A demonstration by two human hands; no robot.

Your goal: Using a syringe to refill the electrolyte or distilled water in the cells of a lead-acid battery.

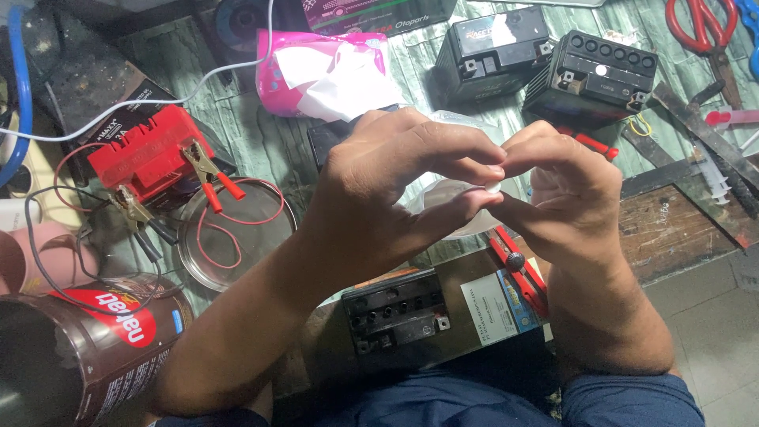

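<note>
Head view: the left hand (379, 198) and right hand (565, 186) meet fingertip to fingertip above the surface (261, 146), a worn covering with a faded green, wood-grain print. Each grip is closed in a pinch on one small white piece (493, 188), smooth and rounded, held between the two hands; little of it shows. Three black, box-shaped plastic batteries are visible: one below the hands (395, 312), ribbed on top, and two at the upper right (494, 51) (593, 75). One red plastic charger (150, 150) carries two metal alligator clips (207, 170) on thin red and black leads. One round metal lid (237, 233), one glossy brown tin (87, 348) and one red-handled pair of scissors (700, 24) lie about.
</note>
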